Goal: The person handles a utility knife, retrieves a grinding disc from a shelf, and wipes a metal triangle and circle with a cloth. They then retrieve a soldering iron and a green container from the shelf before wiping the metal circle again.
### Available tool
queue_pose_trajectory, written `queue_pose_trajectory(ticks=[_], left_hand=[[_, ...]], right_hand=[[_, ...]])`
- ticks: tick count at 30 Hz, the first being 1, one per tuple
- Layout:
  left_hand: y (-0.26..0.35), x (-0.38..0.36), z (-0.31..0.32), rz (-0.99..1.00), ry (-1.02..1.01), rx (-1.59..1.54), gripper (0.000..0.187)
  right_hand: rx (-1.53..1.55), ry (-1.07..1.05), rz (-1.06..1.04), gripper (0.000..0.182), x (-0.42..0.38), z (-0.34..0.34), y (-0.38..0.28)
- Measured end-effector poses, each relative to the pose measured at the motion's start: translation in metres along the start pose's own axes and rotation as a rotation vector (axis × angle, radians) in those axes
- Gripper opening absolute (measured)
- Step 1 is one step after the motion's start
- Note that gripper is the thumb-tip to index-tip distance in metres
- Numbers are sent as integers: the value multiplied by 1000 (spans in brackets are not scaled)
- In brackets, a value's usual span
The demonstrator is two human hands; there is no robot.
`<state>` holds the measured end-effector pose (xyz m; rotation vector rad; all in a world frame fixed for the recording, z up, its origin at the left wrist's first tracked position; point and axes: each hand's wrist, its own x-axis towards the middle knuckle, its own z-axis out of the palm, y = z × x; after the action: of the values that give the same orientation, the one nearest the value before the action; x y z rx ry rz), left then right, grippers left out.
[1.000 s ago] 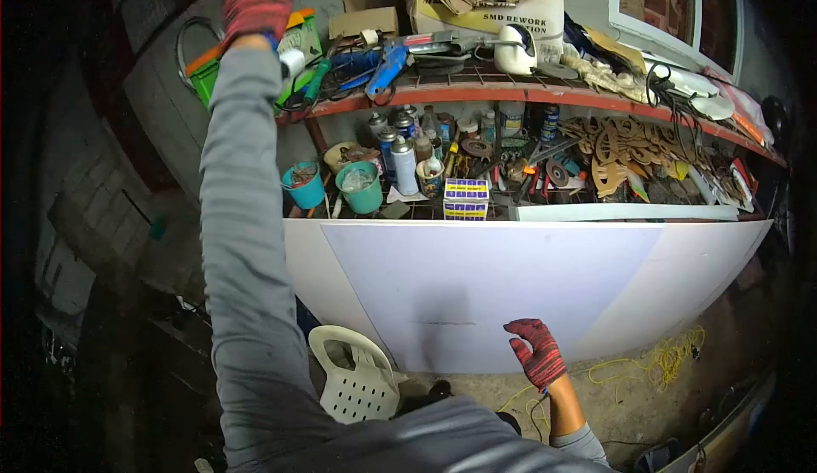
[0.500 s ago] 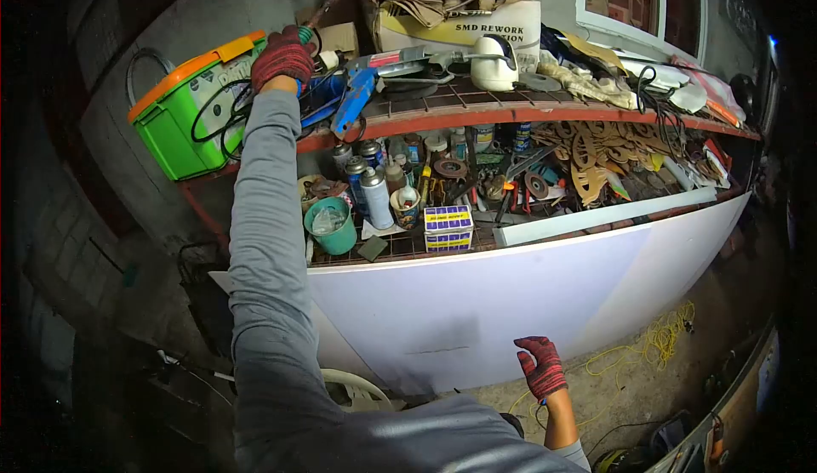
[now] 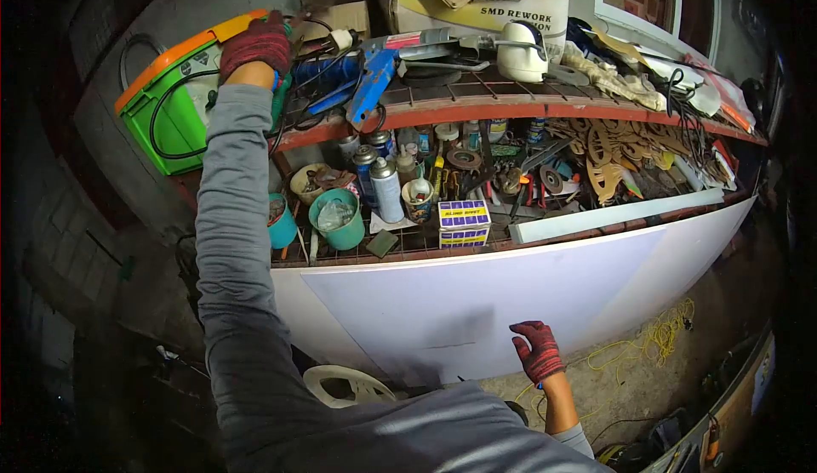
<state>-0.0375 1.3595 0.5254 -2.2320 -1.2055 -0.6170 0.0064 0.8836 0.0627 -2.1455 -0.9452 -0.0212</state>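
My left hand (image 3: 255,46), in a red and black glove, is at the upper left by the green bin with the orange rim (image 3: 162,116). Its fingers are wrapped round a green tool (image 3: 281,99), mostly hidden by the hand, with a blurred rod above it. Black cables hang beside it, and blue clamp-like tools (image 3: 373,86) lie to its right on the upper shelf. My right hand (image 3: 538,352), gloved alike, hangs low in front of the white panel (image 3: 511,290). Its fingers are curved and apart, holding nothing.
The lower shelf holds spray cans (image 3: 386,190), a teal bucket (image 3: 339,222), a rivet box (image 3: 464,218) and wooden cutouts (image 3: 604,171). A white helmet-like object (image 3: 521,54) sits on the upper shelf (image 3: 477,103). Yellow cord (image 3: 655,337) lies on the floor.
My left hand has moved left and slightly down with the green tool. The view has shifted, showing a second teal container on the lower shelf. My right hand has barely moved.
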Motion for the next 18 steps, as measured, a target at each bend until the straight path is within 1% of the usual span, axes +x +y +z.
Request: queue_pose_trajectory(ticks=[1,2,4,5,6,8,9,10,12,13,14,15,16,17,18], left_hand=[[3,-4,10,43,68,118,64],[4,-6,12,42,66,119,64],[7,-8,17,213,65,14,68],[8,-4,20,284,32,1,73],[7,-4,22,284,25,0,73],[4,-4,24,451,7,-36,76],[1,0,25,506,-36,-58,78],[4,0,20,511,-47,-59,78],[10,3,12,438,-44,57,80],[12,4,14,450,34,49,81],[11,6,21,451,24,49,81],[8,11,31,460,24,-17,82],[10,-1,19,466,29,-83,83],[13,-11,4,326,-52,-12,81],[7,-23,-9,330,-47,-9,81]], right_hand=[[7,-3,-14,28,3,5,2],[13,-6,-27,27,6,7,4],[14,-29,-26,27,8,11,0],[15,-52,-26,26,9,11,-1],[13,-59,-24,26,10,13,1],[-4,-88,-56,26,10,21,7],[-2,-94,-49,26,10,21,4],[0,-113,-39,26,10,21,-2],[2,-141,-24,26,11,22,-5],[-7,-157,-36,25,12,27,-3],[-16,-175,-48,25,12,30,-2],[-28,-184,-65,25,12,31,-2],[-29,-186,-66,25,10,30,-3],[-24,-185,-53,25,8,28,-5],[-16,-181,-37,25,8,29,-7]])
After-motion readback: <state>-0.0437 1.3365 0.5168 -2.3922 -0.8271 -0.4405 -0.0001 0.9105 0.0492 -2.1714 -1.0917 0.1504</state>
